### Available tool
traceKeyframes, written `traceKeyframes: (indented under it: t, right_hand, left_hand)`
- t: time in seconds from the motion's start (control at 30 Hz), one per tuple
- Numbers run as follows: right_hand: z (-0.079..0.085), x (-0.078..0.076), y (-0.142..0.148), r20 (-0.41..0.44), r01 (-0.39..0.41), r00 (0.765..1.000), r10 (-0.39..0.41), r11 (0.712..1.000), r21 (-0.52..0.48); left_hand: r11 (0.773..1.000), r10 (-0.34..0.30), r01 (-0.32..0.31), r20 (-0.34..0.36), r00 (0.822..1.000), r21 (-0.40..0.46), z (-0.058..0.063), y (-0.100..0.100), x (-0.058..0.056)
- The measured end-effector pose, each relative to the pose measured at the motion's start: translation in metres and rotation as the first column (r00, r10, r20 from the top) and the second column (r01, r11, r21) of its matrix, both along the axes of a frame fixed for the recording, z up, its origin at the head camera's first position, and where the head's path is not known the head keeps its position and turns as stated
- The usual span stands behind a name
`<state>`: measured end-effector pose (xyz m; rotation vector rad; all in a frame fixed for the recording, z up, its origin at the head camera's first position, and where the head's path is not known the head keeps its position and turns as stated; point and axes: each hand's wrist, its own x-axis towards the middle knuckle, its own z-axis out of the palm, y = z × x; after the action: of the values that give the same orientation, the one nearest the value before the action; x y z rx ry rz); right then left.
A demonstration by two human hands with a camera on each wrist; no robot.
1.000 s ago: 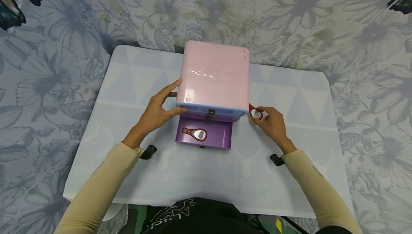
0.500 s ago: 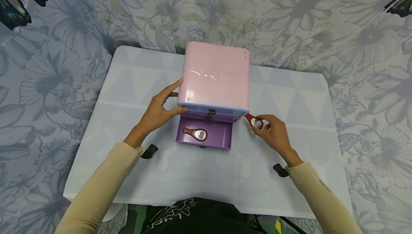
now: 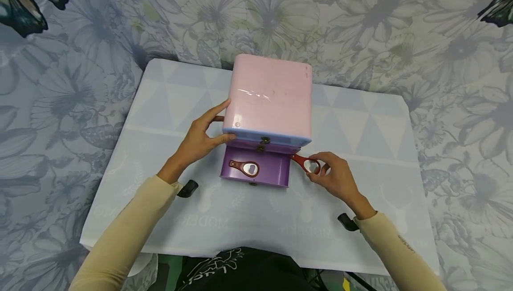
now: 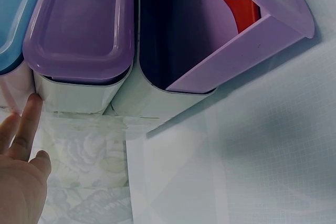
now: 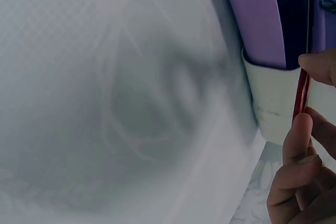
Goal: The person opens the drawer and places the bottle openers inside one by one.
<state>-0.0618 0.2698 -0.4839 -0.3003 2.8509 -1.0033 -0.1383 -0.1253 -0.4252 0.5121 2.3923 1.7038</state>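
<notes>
A small pink storage cabinet [image 3: 272, 95] stands on the table, its lowest purple drawer [image 3: 276, 173] pulled out. In that drawer lies a bottle opener [image 3: 249, 168] with a red-brown body and a metal head. My left hand [image 3: 199, 136] rests against the cabinet's left side, thumb at the front edge; the left wrist view shows its fingers fairly straight. My right hand [image 3: 334, 175] pinches a second red bottle opener [image 3: 298, 159] by its round head, the handle pointing left at the drawer's right side. In the right wrist view this opener [image 5: 301, 93] appears edge-on between thumb and fingers.
Above the pulled-out drawer are another purple drawer [image 4: 84, 24] and a blue drawer [image 4: 13, 19], both pushed in. A pale patterned cloth [image 3: 248, 220] covers the table. Flowered wall covering [image 3: 360, 24] rises behind it.
My right hand has come from beside the cabinet toward the front, with the bottle opener brought nearer the drawer. The left hand stays at the cabinet's side.
</notes>
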Motion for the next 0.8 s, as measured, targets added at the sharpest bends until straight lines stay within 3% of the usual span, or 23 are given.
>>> traceKeyframes:
  t: [0.57, 0.8]
  right_hand:
    - [-0.006, -0.003, -0.04, -0.007, -0.188, 0.982, 0.188, 0.981, -0.052]
    - [-0.009, -0.006, -0.054, -0.021, -0.211, 0.977, 0.21, 0.976, -0.052]
  left_hand:
    - [1.0, -0.009, 0.009, -0.024, 1.0, -0.009, 0.001, -0.002, 0.001]
    - [1.0, -0.008, 0.008, -0.02, 1.0, -0.002, 0.0, -0.001, 0.0]
